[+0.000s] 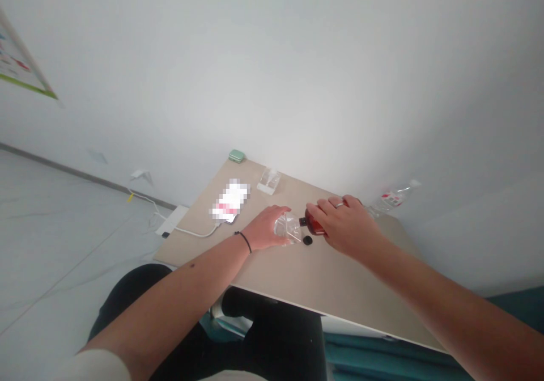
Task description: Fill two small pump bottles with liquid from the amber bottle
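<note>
My left hand [268, 227] is wrapped round a clear plastic cup [291, 228] low over the table, or resting on it; I cannot tell which. My right hand [342, 222] grips a dark red-brown bottle [314, 222], tilted on its side with its narrow black neck at the cup's mouth. Whether liquid is flowing is too small to see. A small round black cap [307, 240] lies on the table just below the bottle's neck.
On the beige table [272, 273] lie a phone [232, 200] with a white cable [199, 235], a clear packet [269, 181] and a green case [236, 156]. A clear bottle with a red label [391, 199] is by the wall, beyond my right hand.
</note>
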The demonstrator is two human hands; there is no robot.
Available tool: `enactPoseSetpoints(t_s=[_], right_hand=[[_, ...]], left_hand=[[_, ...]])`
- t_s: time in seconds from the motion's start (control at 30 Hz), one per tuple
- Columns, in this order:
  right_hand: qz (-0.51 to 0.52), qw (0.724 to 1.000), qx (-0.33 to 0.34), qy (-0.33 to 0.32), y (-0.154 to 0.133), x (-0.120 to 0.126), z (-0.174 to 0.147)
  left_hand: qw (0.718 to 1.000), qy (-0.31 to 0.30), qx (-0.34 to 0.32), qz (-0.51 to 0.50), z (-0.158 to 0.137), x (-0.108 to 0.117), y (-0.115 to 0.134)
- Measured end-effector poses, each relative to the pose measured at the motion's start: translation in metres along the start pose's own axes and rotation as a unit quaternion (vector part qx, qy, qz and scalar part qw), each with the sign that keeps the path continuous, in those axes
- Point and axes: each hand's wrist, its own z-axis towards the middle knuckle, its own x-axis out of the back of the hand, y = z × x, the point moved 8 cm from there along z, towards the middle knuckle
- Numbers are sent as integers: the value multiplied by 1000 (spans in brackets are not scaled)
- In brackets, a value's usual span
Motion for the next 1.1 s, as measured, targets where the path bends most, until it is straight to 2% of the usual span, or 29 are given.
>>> enactPoseSetpoints(t_s=[0.37,0.43,0.5,0.57,0.6,0.63,0.7,0.77,0.83,0.87,0.93,1.0,1.1], right_hand=[[115,986,-114,35,5,-35,-22],[153,977,-141,46,6,-44,-27],[215,957,-185,68,11,-54,-34],[306,913,-247,109,19,-70,-45],[360,878,-283,139,24,-81,-52],[415,834,-319,173,29,-93,-61],[525,724,-375,246,33,-123,-77],[612,611,-399,304,31,-155,-91],[668,525,-403,339,24,-181,-99],[685,496,-403,349,21,-190,-103],[703,457,-405,365,15,-203,-108],[711,432,-407,376,10,-210,-113],[714,414,-412,387,7,-213,-117]], left_hand=[[1000,3,-11,-15,0,1,0],[1000,4,-9,-17,-1,1,0],[1000,5,-6,-17,-1,1,0],[1000,3,-3,-17,-2,1,0],[1000,2,0,-19,-2,1,0],[1000,1,3,-23,-2,1,-1],[999,2,13,-32,-2,1,-3],[999,4,24,-43,-2,1,-5],[998,8,35,-56,-2,1,-7],[997,10,41,-63,-2,1,-8],[996,9,52,-75,-2,0,-10],[994,2,63,-85,-2,-1,-11],[993,-11,80,-90,-3,-3,-12]])
